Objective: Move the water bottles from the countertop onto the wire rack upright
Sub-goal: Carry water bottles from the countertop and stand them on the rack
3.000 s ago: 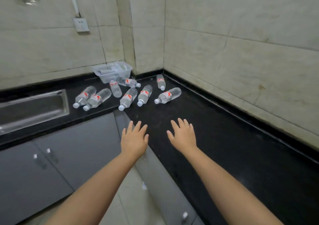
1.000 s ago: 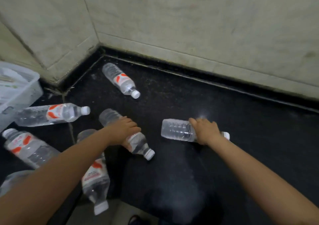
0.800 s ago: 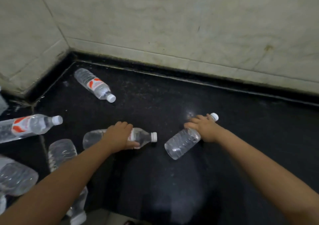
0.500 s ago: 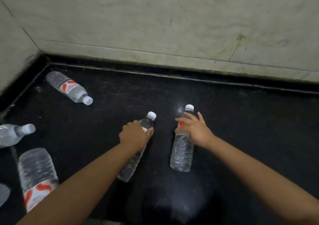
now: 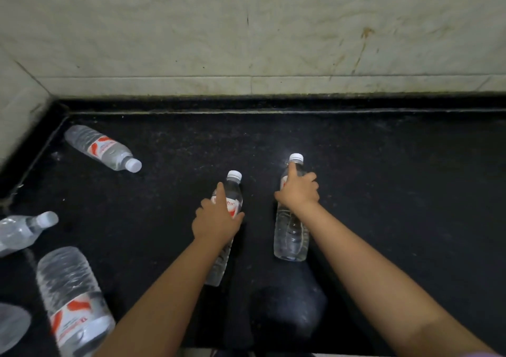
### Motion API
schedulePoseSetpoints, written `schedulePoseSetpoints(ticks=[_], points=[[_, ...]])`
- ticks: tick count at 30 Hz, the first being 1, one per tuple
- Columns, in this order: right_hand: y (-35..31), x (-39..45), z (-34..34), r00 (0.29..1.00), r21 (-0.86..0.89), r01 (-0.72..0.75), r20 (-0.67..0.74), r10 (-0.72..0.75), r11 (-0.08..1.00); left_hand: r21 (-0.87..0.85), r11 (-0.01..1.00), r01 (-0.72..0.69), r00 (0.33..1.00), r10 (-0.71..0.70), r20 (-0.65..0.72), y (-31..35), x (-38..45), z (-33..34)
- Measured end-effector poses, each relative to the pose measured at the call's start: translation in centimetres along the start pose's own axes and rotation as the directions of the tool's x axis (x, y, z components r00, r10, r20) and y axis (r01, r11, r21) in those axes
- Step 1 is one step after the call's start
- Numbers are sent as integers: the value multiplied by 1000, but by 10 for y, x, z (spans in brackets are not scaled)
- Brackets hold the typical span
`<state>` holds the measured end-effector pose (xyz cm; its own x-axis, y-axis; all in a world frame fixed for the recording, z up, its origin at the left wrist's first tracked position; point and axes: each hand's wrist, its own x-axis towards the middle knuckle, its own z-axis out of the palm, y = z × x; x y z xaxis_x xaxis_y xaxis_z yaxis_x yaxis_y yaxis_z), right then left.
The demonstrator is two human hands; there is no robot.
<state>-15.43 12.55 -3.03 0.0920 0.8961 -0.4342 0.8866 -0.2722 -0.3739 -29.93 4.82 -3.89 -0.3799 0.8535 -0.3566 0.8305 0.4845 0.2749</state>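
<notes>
My left hand [image 5: 217, 221] grips a clear water bottle [image 5: 232, 189] around its red-and-white label, white cap pointing away from me. My right hand [image 5: 299, 191] grips a second clear bottle [image 5: 290, 236] near its shoulder, cap also pointing toward the wall. Both bottles are over the black countertop [image 5: 383, 192], side by side; whether they are lifted off it I cannot tell. A third bottle [image 5: 102, 148] lies on its side near the back left corner. More bottles lie at the left edge, one large in the foreground [image 5: 72, 299] and one partly cut off [image 5: 24, 229]. No wire rack is in view.
A pale tiled wall [image 5: 246, 33] runs along the back of the countertop and meets a side wall at the far left. The countertop's front edge shows at the bottom, with a dark shadow below my arms.
Both hands took hold of bottles lying sideways and swung them round, caps now pointing toward the wall. The view turned right, so the plastic bin and sink left the frame.
</notes>
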Motion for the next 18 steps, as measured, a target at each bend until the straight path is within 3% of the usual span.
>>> schedulePoseSetpoints(ticks=[5,8,12,18], points=[[11,-22,6,984,-240,170,91,-153,956,4,1000,-1,1000,1,-20,2,-5,0],[28,-45,20,977,-352,211,34,-212,912,21,999,-27,999,27,-27,0,-14,3],[47,-72,26,982,-319,165,-33,-185,933,4,998,-68,997,68,-22,-13,-39,7],[75,-118,18,973,-247,221,-18,-232,944,49,990,-130,992,130,2,-29,-79,9]])
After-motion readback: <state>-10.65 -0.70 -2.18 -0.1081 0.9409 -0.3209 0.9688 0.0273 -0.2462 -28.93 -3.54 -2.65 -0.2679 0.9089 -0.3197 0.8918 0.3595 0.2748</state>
